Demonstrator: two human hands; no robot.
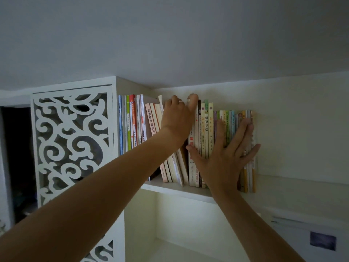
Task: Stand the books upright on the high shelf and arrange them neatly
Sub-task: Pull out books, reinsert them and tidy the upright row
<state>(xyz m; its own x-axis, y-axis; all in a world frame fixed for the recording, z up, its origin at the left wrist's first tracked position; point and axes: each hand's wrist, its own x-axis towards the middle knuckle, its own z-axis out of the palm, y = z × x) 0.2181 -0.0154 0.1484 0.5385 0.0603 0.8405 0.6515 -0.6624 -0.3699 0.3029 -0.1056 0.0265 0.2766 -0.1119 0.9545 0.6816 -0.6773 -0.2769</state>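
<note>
A row of books stands on the high white shelf point(173, 190). The left group point(132, 121) is upright against the cabinet side. Several cream and pink books in the middle point(152, 120) lean to the left. My left hand point(178, 115) reaches to the top edges of these middle books, its fingers curled over them. Tall books point(206, 129) and a group of thin colourful books point(229, 120) stand upright to the right. My right hand point(226, 152) lies flat with spread fingers against the spines of this right group.
A white cabinet door with scroll cut-outs point(71, 140) stands left of the books. The shelf runs on bare to the right point(302, 184). Below lies an open compartment point(179, 233), and the ceiling is close above.
</note>
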